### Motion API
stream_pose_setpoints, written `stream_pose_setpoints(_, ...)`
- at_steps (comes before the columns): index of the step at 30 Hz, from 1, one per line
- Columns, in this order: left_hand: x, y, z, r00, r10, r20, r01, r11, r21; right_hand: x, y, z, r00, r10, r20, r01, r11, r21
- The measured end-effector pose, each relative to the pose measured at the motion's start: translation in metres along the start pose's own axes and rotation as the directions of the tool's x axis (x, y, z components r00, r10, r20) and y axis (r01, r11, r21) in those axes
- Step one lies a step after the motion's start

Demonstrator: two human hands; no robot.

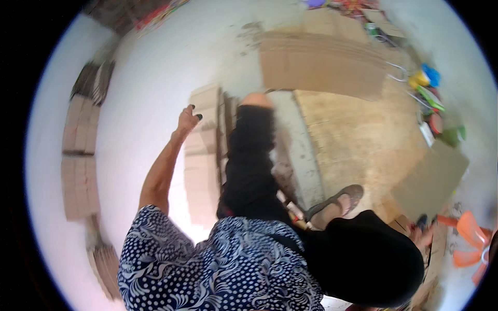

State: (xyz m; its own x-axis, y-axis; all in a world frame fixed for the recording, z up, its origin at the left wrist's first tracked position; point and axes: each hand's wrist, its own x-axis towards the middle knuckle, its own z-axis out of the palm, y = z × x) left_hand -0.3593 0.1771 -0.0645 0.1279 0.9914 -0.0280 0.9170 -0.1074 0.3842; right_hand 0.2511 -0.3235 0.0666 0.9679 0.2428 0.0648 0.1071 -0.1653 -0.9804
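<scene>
My left hand (pixel 187 120) is stretched forward on the left, its dark-tipped thumb and a finger apart and nothing visible between them. It is beside a stack of folded brown cardboard (pixel 202 140); whether it touches the cardboard I cannot tell. At the far right, past my bent knee, part of my right hand (pixel 423 237) shows with dark fingertips. It is near an orange fan (pixel 471 239) and a brown cardboard edge. Blur and the knee hide what its fingers do.
Bundled cardboard (pixel 80 181) lines the left side. A large cardboard sheet (pixel 324 65) lies ahead, beside a tan board (pixel 363 135) on the floor. A greenish flat sheet (pixel 430 181) and colourful small items lie to the right. My shoe (pixel 353 196) is on the tan board.
</scene>
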Motion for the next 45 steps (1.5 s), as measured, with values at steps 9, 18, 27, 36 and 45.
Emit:
stream_pose_setpoints(9,0.071,0.397,0.047,0.697,0.713,-0.081,-0.695,0.642,-0.323,0.080,-0.064,0.121,0.809,-0.391,0.439,0.565,0.724,-0.395)
stream_pose_setpoints(18,0.109,0.451,0.103,0.383,0.892,-0.241,-0.827,0.447,0.341,0.127,-0.023,0.212,0.761,-0.373,0.531,0.576,0.764,-0.289)
stream_pose_setpoints(27,0.064,0.444,0.013,0.576,0.769,0.276,-0.814,0.571,0.108,0.092,-0.028,0.224,0.722,-0.298,0.624,0.573,0.763,-0.298)
stream_pose_setpoints(36,0.022,0.428,0.049,0.435,0.804,0.404,-0.881,0.473,0.008,0.067,-0.033,0.253,0.562,-0.434,0.704,0.791,0.530,-0.305)
stream_pose_setpoints(45,0.023,0.410,0.065,0.312,0.932,0.184,-0.949,0.296,0.107,0.041,-0.060,0.256,0.570,-0.526,0.631,0.793,0.554,-0.254)
